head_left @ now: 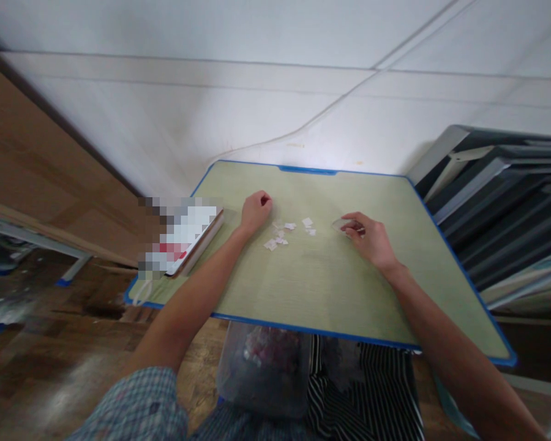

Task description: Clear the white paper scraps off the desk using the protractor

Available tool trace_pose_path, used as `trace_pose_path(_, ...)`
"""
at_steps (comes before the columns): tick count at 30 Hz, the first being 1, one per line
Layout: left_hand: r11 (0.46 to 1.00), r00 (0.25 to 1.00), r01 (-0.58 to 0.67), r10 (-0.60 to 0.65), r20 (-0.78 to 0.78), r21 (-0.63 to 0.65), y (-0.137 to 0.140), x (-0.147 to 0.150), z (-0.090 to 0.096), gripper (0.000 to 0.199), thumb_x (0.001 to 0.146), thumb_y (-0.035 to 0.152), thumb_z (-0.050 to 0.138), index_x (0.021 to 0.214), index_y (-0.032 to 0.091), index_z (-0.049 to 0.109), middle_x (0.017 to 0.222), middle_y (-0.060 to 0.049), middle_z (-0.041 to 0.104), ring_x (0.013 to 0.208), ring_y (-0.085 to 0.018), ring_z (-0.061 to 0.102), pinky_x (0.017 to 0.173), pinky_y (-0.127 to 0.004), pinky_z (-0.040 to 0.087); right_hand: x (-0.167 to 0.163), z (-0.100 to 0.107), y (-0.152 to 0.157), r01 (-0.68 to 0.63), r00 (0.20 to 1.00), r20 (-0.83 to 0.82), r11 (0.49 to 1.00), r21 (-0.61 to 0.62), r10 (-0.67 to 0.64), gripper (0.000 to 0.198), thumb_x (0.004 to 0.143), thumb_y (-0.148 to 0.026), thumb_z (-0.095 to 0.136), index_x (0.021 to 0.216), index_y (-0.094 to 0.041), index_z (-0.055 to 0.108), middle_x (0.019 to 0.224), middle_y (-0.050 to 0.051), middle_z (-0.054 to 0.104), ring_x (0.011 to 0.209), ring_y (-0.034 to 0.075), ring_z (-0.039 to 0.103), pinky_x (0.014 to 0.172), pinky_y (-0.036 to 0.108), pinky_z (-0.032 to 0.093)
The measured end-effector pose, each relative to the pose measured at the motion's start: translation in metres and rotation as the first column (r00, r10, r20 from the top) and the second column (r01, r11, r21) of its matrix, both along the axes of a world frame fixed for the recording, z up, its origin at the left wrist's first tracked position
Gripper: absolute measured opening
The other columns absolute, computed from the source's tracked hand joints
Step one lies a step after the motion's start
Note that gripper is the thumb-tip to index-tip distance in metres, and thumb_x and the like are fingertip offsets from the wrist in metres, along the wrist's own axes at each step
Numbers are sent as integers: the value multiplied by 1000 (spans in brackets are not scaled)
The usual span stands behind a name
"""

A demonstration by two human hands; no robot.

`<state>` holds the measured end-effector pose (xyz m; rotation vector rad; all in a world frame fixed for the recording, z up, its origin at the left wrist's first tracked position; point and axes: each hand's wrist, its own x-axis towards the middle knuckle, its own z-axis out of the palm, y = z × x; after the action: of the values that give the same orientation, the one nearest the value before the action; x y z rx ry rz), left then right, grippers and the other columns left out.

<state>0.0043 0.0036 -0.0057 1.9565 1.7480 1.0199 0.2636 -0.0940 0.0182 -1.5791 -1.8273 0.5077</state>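
My left hand (pixel 256 211) rests on the pale green tabletop (pixel 330 294), left of the loose bits of paper. Its fingers are curled closed, and whatever may be inside is hidden. Several small white paper pieces (pixel 270 244) lie scattered in the middle, some overlapping. A larger square-looking piece (pixel 307 222) lies a little apart, towards my right hand. Right of the scraps, my right hand (pixel 371 240) pinches a small clear, rounded piece (pixel 338 226) between thumb and fingers. It looks like see-through plastic; its exact kind cannot be made out.
A white box-like item (pixel 197 229), partly blurred out, sits at the table's left edge. Dark flat panels (pixel 509 196) lean on the right. A large brown cardboard sheet (pixel 50 159) stands left. Below the front edge is a clear plastic bin (pixel 261 373). A white wall closes the back.
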Motion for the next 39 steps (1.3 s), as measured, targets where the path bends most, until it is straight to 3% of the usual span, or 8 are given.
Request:
trace_pose_path(4, 1000, 1000, 10, -10, -3, 9, 0, 0, 0, 15, 70, 21, 43, 67, 16, 57, 71, -4, 63, 68, -13, 53, 69, -26, 41, -1, -2, 4, 11, 997, -70, 1000, -29, -13, 32, 72, -15, 48, 101, -13, 58, 80, 9, 69, 76, 19, 64, 73, 34, 49)
trace_pose_path(13, 1000, 1000, 4, -4, -5, 1, -1, 0, 1, 15, 70, 21, 42, 67, 17, 56, 69, -3, 62, 67, -13, 52, 67, -26, 41, -16, -7, 28, -68, 997, -20, 997, 29, 69, 32, 72, -12, 47, 102, -12, 59, 79, 8, 69, 72, 17, 63, 73, 31, 48)
trace_pose_path(24, 1000, 1000, 10, -10, 15, 6, -2, 1, 1, 16, 70, 21, 42, 68, 15, 56, 69, -3, 60, 66, -13, 51, 67, -26, 39, -73, -11, 76, -215, 977, 7, 975, 60, 215, 35, 69, -2, 49, 99, -16, 61, 74, 2, 69, 69, 15, 64, 73, 27, 48)
trace_pose_path(29, 1000, 1000, 3, -3, 26, 4, -3, 2, 2, 17, 71, 21, 42, 69, 16, 57, 69, -3, 61, 66, -12, 51, 67, -25, 39, -90, -10, 84, -375, 927, 23, 926, 52, 374, 34, 71, -1, 49, 100, -15, 61, 77, 3, 69, 72, 14, 65, 73, 25, 48)
trace_pose_path(35, 1000, 1000, -5, 5, 12, 0, -2, 2, 1, 20, 73, 23, 41, 72, 15, 59, 70, -3, 61, 65, -12, 49, 65, -26, 38, -96, -6, 80, -577, 815, 74, 817, 17, 574, 29, 76, -5, 49, 102, -15, 60, 83, 3, 70, 73, 12, 64, 71, 23, 46)
trace_pose_path(39, 1000, 1000, -14, 14, 0, -1, -1, 2, 1, 20, 74, 23, 40, 70, 14, 59, 68, -3, 60, 64, -12, 48, 64, -25, 36, -101, 1, 72, -653, 750, 130, 758, -19, 649, 18, 79, -11, 51, 92, -14, 63, 83, 4, 70, 76, 14, 64, 69, 23, 44)
